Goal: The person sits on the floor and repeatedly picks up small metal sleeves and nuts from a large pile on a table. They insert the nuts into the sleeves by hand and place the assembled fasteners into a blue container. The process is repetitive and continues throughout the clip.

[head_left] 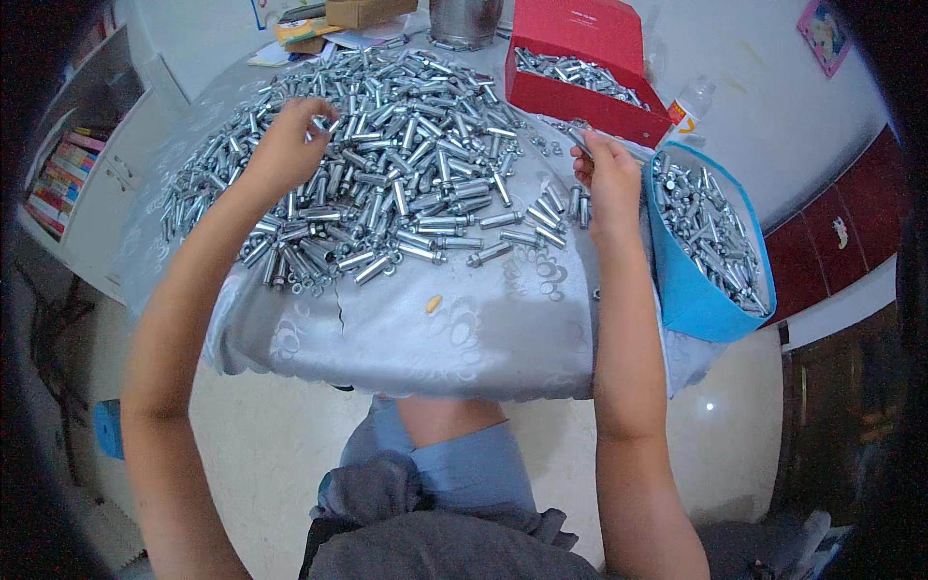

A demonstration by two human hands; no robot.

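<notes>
A big heap of silver metal anchor bolts (387, 174) covers the middle of a table with a grey patterned cloth (435, 338). My left hand (288, 145) reaches into the left side of the heap, fingers pinched on a bolt (322, 123). My right hand (607, 179) hovers at the right edge of the table, gripping a single bolt (580, 138) by its end. Beside that hand stands a blue container (696, 300) filled with the same bolts. A red box (580, 101) at the back also holds bolts.
A metal bucket (464, 21) and cardboard boxes (362, 12) stand at the far edge. A plastic bottle (691, 104) sits behind the blue container. A white shelf with books (68, 174) is on the left. A small yellow scrap (433, 304) lies near the front edge.
</notes>
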